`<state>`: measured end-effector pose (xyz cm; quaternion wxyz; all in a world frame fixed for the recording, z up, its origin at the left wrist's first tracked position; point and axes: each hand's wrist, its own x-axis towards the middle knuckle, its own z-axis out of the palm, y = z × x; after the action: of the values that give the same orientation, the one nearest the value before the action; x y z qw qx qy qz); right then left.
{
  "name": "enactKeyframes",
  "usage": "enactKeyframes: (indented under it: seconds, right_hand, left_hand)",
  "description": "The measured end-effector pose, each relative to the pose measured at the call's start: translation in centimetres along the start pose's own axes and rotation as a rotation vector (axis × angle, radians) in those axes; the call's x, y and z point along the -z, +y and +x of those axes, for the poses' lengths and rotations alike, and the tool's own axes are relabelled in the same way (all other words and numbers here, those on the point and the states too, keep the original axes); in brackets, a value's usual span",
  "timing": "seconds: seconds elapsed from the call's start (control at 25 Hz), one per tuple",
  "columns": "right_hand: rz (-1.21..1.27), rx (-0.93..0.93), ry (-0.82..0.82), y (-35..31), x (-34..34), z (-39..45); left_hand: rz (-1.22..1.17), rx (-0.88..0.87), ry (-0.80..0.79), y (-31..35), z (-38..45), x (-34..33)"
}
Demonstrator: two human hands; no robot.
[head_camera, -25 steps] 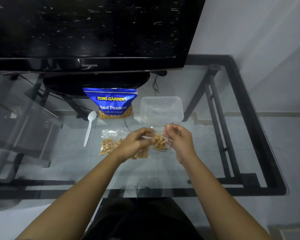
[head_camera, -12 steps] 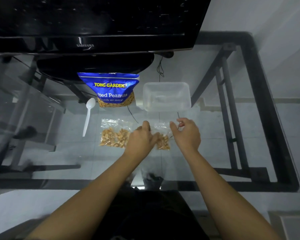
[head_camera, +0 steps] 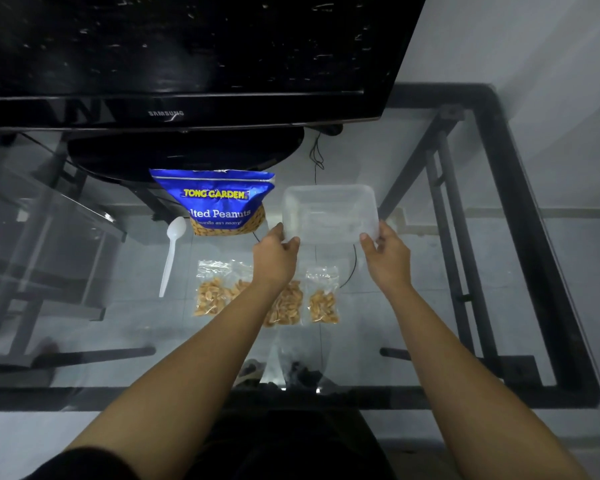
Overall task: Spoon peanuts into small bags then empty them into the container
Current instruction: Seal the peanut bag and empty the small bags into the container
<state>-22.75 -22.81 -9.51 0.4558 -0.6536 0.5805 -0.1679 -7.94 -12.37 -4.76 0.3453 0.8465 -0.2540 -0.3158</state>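
both hands left the small bags (head_camera: 321, 296) and went to the container (head_camera: 329, 213) at 12 o'clock; left hand (head_camera: 274, 254) and right hand (head_camera: 385, 258) gripped its near corners, fingers curled on the rim. emptying looked next.

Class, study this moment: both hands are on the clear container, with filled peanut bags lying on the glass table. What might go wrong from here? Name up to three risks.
1. The left hand and right hand grip the clear container only by its near corners; thin plastic may flex and slip.
2. Drawing it nearer could knock the small bags just below it.
3. The left forearm crosses two bags and may drag them along the glass table.
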Motion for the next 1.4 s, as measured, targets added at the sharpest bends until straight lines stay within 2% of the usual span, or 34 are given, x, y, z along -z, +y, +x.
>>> enactKeyframes:
  seconds: [0.16,0.24,0.36,0.48,0.52,0.56,0.64,0.72,0.8,1.0,1.12,1.24,1.28,1.4]
  right_hand:
    - [-0.052,0.111,0.062,-1.0,1.1,-0.9]
    - [-0.025,0.139,0.11,-1.6,2.0,-1.9]
    - [0.208,0.061,0.151,-2.3,3.9,-3.1]
    - [0.59,-0.102,0.097,-3.3,6.6,-3.4]
    - [0.631,-0.113,0.091,-3.2,7.6,-3.1]
    - [0.636,-0.112,0.093,-2.9,8.4,-2.9]
    - [0.689,-0.112,0.132,-2.1,9.6,-2.7]
    - [0.801,-0.153,0.205,-1.0,10.2,-2.9]
    - [0.831,-0.219,0.282,0.4,10.3,-3.2]
    - [0.682,-0.318,0.311,4.0,9.2,-3.7]
    - [0.241,-0.298,0.355,4.9,8.7,-3.6]
    - [-0.042,-0.113,0.42,3.9,7.4,-5.3]
    - [-0.075,-0.034,0.357,3.4,6.3,-6.2]
    - [-0.107,0.113,-0.013,2.0,1.7,-10.0]
  left_hand:
    - [0.019,-0.012,0.046,0.0,-0.4,0.0]
    - [-0.05,-0.052,0.115,0.2,-1.0,-0.2]
    - [-0.258,-0.07,0.17,1.1,-1.6,-0.3]
    - [-0.402,-0.093,0.051,1.9,-0.7,-0.2]
    - [-0.392,-0.121,0.005,2.1,-0.4,-0.2]
    - [-0.328,-0.151,-0.008,2.2,0.0,-0.4]
    - [-0.076,-0.2,0.091,1.8,1.1,-0.6]
    - [0.155,-0.16,0.17,0.8,2.2,-0.6]
    - [0.242,-0.118,0.131,0.2,2.6,-0.7]
    - [0.208,-0.114,0.153,-0.2,2.8,-1.1]
    - [0.213,-0.15,0.172,-0.4,2.3,-0.8]
    - [0.186,-0.194,0.178,-1.3,0.2,0.4]
    - [0.203,-0.202,0.162,-2.1,-0.7,0.9]
    - [0.344,-0.169,0.128,-5.5,-3.8,2.2]
